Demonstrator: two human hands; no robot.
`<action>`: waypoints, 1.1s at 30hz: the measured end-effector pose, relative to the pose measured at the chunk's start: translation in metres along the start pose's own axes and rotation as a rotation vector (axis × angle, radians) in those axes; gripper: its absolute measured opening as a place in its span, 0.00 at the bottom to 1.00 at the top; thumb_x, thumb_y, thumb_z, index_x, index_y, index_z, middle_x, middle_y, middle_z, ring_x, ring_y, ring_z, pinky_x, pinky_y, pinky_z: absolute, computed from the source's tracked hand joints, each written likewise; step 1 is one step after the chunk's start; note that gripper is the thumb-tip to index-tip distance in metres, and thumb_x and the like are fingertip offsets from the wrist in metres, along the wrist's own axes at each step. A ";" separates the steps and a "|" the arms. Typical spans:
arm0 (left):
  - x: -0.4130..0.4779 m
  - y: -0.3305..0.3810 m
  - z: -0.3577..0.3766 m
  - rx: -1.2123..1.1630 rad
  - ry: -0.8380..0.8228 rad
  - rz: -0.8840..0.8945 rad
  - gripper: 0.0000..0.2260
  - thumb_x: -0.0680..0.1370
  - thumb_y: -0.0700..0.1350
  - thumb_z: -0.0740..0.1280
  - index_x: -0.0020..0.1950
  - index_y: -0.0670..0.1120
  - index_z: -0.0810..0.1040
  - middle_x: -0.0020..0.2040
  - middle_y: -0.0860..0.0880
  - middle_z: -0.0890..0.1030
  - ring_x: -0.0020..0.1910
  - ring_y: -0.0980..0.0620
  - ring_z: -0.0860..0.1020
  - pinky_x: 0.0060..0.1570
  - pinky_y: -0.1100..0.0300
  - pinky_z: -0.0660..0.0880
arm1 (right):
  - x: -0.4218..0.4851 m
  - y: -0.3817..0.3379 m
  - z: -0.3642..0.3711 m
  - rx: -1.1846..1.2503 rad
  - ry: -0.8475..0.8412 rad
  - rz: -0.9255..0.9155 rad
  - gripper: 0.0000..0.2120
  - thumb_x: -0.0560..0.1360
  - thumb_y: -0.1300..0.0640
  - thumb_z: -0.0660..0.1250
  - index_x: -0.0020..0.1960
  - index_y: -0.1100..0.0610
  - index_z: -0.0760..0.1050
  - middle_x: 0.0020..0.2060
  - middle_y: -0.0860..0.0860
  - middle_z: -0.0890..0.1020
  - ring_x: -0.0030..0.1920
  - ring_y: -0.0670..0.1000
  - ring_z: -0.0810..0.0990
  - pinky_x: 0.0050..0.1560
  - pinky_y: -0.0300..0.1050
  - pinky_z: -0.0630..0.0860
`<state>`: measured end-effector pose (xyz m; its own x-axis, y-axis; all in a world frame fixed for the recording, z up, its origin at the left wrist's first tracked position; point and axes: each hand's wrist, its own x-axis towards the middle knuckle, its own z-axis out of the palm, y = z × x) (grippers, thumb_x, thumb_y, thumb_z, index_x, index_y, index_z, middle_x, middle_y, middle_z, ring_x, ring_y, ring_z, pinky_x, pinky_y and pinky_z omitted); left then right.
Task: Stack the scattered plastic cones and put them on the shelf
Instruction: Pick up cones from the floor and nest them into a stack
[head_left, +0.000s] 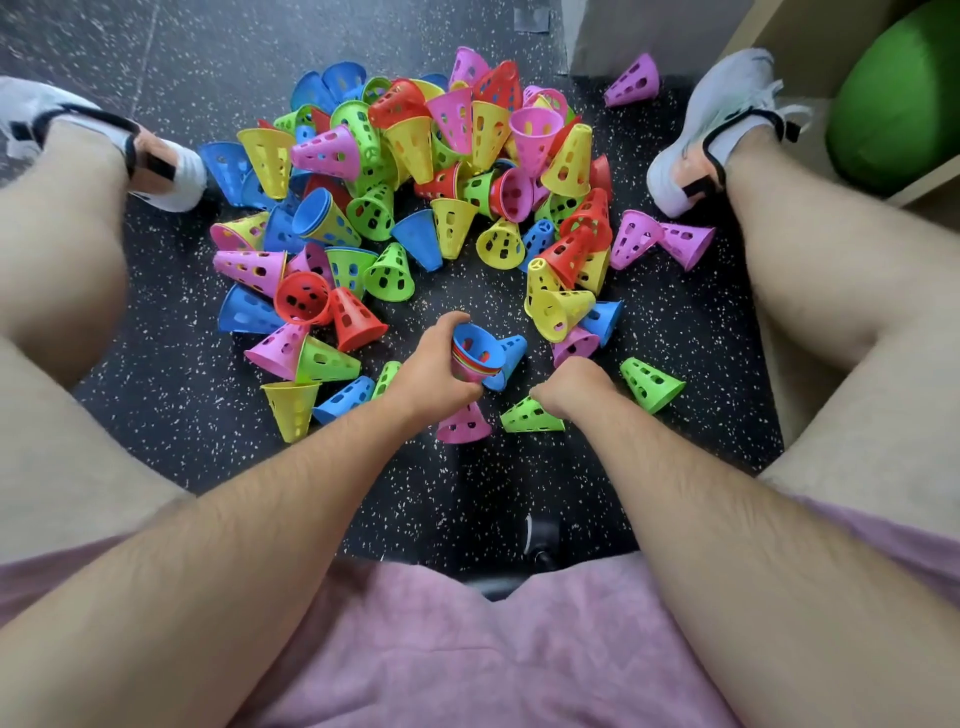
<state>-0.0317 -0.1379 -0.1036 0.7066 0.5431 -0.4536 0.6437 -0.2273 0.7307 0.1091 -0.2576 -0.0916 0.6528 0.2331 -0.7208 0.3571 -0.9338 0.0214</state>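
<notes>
Many perforated plastic cones (415, 171) in red, yellow, green, blue and pink lie scattered in a heap on the dark speckled floor between my legs. My left hand (431, 374) grips a short stack of nested cones (475, 358), open end up, with a blue one innermost. My right hand (571, 384) is just to the right of it, fingers curled downward onto the narrow end of a green cone (532, 418) lying on its side; the fingertips are hidden. The wooden shelf (769, 36) stands at the upper right.
My shoes (722, 124) sit on either side of the heap. A green ball (904, 93) fills the shelf's lower compartment. A lone pink cone (634, 80) lies by the shelf's foot. Bare floor (467, 499) lies between the hands and my pink shorts.
</notes>
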 end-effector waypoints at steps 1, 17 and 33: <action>-0.002 0.000 -0.001 0.007 -0.001 0.001 0.37 0.72 0.41 0.73 0.77 0.57 0.61 0.64 0.49 0.76 0.49 0.54 0.81 0.40 0.64 0.75 | 0.000 0.000 0.002 -0.021 -0.006 -0.007 0.17 0.78 0.51 0.66 0.61 0.62 0.75 0.49 0.55 0.80 0.41 0.56 0.76 0.34 0.46 0.71; -0.010 0.000 -0.005 -0.032 -0.024 0.003 0.38 0.73 0.37 0.72 0.78 0.57 0.61 0.56 0.51 0.81 0.37 0.58 0.79 0.27 0.71 0.71 | -0.035 -0.002 -0.037 0.289 0.521 -0.611 0.08 0.83 0.52 0.60 0.56 0.55 0.74 0.49 0.54 0.73 0.52 0.58 0.74 0.50 0.52 0.73; -0.004 -0.003 -0.004 -0.052 0.020 0.072 0.37 0.72 0.50 0.81 0.77 0.55 0.66 0.59 0.53 0.80 0.52 0.56 0.80 0.46 0.69 0.72 | -0.037 -0.012 -0.013 0.499 0.059 -0.644 0.09 0.82 0.50 0.61 0.60 0.43 0.75 0.53 0.46 0.80 0.49 0.49 0.79 0.45 0.44 0.76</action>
<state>-0.0377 -0.1364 -0.1023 0.7443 0.5430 -0.3888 0.5747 -0.2241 0.7871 0.0894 -0.2515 -0.0561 0.4604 0.7660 -0.4487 0.3435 -0.6198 -0.7056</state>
